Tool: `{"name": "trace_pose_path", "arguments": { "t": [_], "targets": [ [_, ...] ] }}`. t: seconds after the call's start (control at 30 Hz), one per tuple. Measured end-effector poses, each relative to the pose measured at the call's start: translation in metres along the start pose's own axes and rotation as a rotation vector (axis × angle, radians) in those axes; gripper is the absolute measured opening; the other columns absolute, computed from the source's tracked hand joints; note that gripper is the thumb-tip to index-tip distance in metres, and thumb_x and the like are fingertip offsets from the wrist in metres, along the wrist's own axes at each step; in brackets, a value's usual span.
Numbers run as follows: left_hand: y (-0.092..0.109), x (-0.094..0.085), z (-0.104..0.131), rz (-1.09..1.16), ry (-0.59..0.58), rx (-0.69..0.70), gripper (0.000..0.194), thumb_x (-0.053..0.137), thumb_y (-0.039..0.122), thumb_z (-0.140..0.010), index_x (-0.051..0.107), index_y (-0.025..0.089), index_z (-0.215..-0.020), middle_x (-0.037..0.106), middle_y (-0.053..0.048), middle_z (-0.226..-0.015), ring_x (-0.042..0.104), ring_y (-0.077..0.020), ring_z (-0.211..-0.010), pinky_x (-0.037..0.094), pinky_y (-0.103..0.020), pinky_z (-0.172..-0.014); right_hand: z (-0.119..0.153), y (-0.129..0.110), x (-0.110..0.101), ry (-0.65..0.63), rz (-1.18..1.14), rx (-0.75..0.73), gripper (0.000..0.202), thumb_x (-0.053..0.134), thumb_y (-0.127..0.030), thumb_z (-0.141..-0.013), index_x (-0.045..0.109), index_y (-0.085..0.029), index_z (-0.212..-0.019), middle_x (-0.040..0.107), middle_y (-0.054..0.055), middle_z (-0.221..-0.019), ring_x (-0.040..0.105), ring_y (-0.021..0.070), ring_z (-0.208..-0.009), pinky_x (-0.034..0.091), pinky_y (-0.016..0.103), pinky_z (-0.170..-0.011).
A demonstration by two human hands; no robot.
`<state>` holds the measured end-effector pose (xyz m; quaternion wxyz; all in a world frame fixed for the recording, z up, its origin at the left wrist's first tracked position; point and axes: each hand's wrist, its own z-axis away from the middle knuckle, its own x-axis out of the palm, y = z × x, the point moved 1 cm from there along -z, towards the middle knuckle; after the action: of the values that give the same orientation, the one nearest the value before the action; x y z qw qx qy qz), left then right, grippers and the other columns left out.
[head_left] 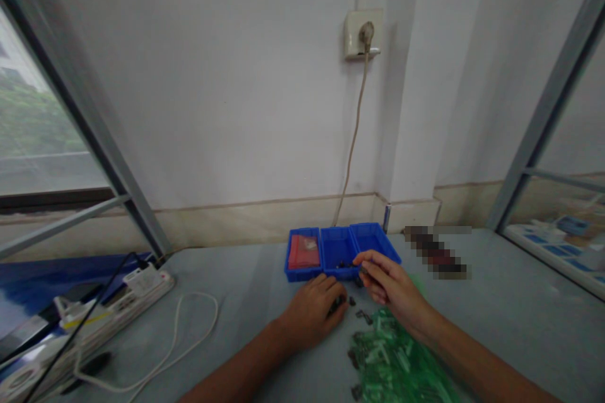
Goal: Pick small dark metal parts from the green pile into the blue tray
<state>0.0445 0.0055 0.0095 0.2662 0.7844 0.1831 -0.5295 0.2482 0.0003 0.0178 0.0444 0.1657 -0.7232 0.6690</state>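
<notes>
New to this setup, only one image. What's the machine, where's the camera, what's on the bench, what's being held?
No machine here: these are a person's bare hands. The single picture comes from a camera worn on that person's head, looking forward and down.

On the grey table stand three blue bins; the left one holds a red packet, the middle one a few dark bits. Nearer the camera lie a green plastic bag and loose dark pieces. A power strip sits at left.

The right hand pinches a small dark piece by the bins. The left hand is curled on the table; its contents are unclear.
</notes>
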Motion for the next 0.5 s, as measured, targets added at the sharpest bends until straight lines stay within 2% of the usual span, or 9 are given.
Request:
{"name": "trace_pose_path", "arguments": {
  "t": [0.13, 0.23, 0.33, 0.43, 0.5],
  "targets": [
    [-0.0011, 0.0006, 0.0002, 0.005, 0.009, 0.003, 0.005, 0.055, 0.022, -0.099, 0.059, 0.022, -0.103, 0.062, -0.004, -0.1, 0.057, -0.0228, -0.097, 0.047, -0.033, -0.085, -0.0003, 0.0013, -0.0013, -0.008, -0.07, 0.037, 0.031, 0.076, -0.048, -0.086, 0.069, -0.02, -0.098, 0.041, -0.009, -0.06, 0.02, 0.004, -0.043, 0.018, 0.018, -0.039],
    [-0.0026, 0.0026, 0.0007, 0.002, 0.013, -0.002, 0.005, 0.056, 0.022, -0.099, 0.059, 0.022, -0.103, 0.062, -0.004, -0.099, 0.057, -0.0228, -0.097, 0.047, -0.033, -0.086, -0.0011, 0.0022, -0.0015, -0.023, -0.099, 0.042, 0.031, 0.076, -0.047, -0.087, 0.069, -0.02, -0.099, 0.04, -0.01, -0.06, 0.019, 0.0037, -0.043, 0.017, 0.018, -0.039],
    [-0.0031, 0.0036, 0.0012, -0.001, 0.016, -0.005, 0.006, 0.056, 0.022, -0.099, 0.059, 0.022, -0.104, 0.062, -0.004, -0.1, 0.057, -0.0231, -0.097, 0.047, -0.034, -0.086, -0.0022, 0.0028, -0.0015, 0.0, -0.088, 0.022, 0.032, 0.076, -0.047, -0.087, 0.069, -0.02, -0.102, 0.049, -0.007, -0.065, 0.02, 0.0033, -0.043, 0.019, 0.018, -0.039],
    [-0.0025, 0.003, 0.0014, 0.006, 0.014, 0.004, 0.006, 0.056, 0.023, -0.099, 0.059, 0.022, -0.104, 0.062, -0.004, -0.101, 0.057, -0.0231, -0.097, 0.047, -0.034, -0.086, -0.0018, 0.0015, -0.001, 0.035, -0.02, -0.03, 0.034, 0.077, -0.048, -0.085, 0.069, -0.022, -0.105, 0.06, -0.002, -0.078, 0.028, 0.0039, -0.044, 0.024, 0.019, -0.04],
    [-0.0022, 0.0024, 0.0014, 0.007, 0.016, 0.005, 0.006, 0.055, 0.023, -0.1, 0.059, 0.022, -0.104, 0.062, -0.004, -0.101, 0.057, -0.0232, -0.097, 0.047, -0.034, -0.086, -0.0006, -0.0008, -0.0006, 0.05, 0.052, -0.066, 0.035, 0.08, -0.047, -0.082, 0.07, -0.024, -0.106, 0.062, -0.001, -0.085, 0.034, 0.0048, -0.046, 0.028, 0.02, -0.041]
  ]
}}
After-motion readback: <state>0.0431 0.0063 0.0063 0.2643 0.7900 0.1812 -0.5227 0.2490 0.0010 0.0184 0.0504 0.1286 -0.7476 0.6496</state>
